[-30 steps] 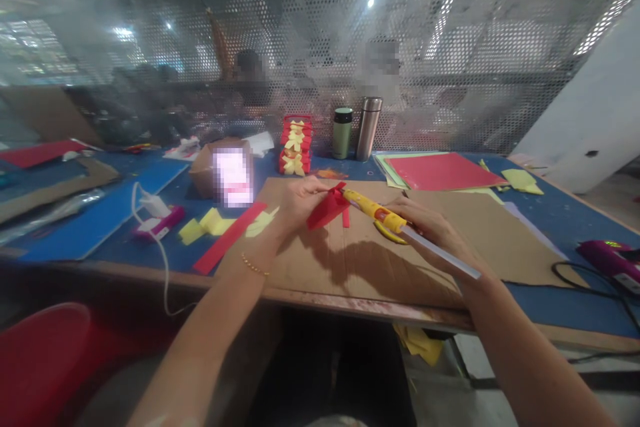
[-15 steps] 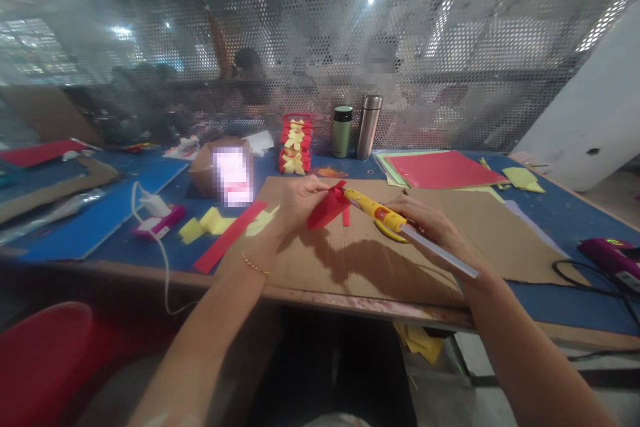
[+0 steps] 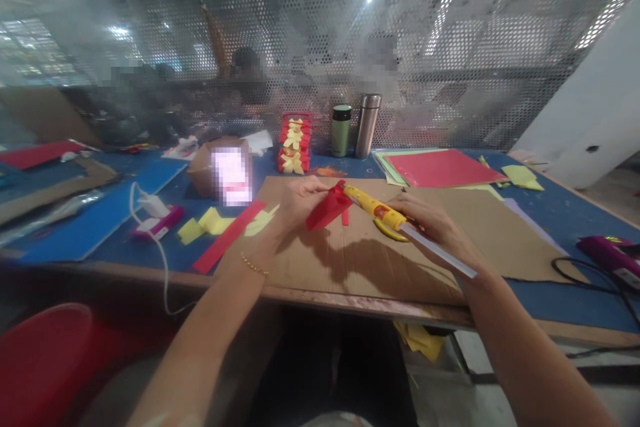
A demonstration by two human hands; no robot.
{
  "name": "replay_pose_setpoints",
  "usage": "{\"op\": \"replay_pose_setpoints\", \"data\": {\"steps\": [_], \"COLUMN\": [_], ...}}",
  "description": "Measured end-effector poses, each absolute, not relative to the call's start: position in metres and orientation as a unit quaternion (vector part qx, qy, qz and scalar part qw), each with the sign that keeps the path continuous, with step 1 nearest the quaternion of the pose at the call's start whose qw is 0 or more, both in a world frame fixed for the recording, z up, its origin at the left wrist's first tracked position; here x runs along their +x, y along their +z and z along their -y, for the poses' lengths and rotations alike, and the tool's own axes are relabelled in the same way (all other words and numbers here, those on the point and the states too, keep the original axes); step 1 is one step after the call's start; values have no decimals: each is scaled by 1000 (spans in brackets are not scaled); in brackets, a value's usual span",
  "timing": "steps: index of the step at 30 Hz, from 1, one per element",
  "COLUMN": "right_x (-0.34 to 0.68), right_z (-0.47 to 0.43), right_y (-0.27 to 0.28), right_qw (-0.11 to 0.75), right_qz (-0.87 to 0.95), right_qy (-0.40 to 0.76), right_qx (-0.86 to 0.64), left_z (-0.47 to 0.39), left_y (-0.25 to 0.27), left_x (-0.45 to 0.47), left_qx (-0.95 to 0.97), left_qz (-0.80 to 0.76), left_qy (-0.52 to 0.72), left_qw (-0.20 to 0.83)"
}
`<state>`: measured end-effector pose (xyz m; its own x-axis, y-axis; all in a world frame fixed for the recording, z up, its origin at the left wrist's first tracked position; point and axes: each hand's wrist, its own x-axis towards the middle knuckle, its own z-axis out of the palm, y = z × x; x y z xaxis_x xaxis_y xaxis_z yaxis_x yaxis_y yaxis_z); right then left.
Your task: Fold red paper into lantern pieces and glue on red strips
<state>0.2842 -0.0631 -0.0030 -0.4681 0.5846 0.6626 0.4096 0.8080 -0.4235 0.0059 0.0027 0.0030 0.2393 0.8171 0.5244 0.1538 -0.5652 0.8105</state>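
My left hand (image 3: 303,199) pinches a small folded red paper piece (image 3: 327,209) above the cardboard sheet (image 3: 320,267). In my right hand (image 3: 423,212) is a yellow glue gun (image 3: 375,205), a pale glue stick (image 3: 440,250) jutting from its back end towards my wrist. The nozzle end meets the upper right part of the red paper; whether it touches cannot be made out. A narrow red strip (image 3: 345,216) shows just below the nozzle. Behind, a red paper stack with yellow bows (image 3: 294,145) stands on the blue table.
A long red strip (image 3: 227,239) and yellow paper pieces (image 3: 213,220) lie left, near a purple power strip (image 3: 159,221) with a white cable. A green tumbler (image 3: 341,132) and steel flask (image 3: 369,127) stand behind. Red sheets (image 3: 445,168) lie back right; a purple device (image 3: 613,255) sits far right.
Almost nothing differs. The red paper appears tilted very slightly, and both hands keep their hold in nearly the same place.
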Motion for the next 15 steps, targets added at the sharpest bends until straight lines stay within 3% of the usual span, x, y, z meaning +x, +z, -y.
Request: {"op": "replay_pose_setpoints", "data": {"steps": [15], "right_x": [285], "right_z": [63], "right_y": [-1], "right_qw": [429], "right_qz": [840], "right_qy": [115], "right_qx": [-312], "left_z": [-3], "left_y": [4], "left_x": [4], "left_qx": [706], "left_qz": [-353], "left_qy": [512], "left_qw": [339]}}
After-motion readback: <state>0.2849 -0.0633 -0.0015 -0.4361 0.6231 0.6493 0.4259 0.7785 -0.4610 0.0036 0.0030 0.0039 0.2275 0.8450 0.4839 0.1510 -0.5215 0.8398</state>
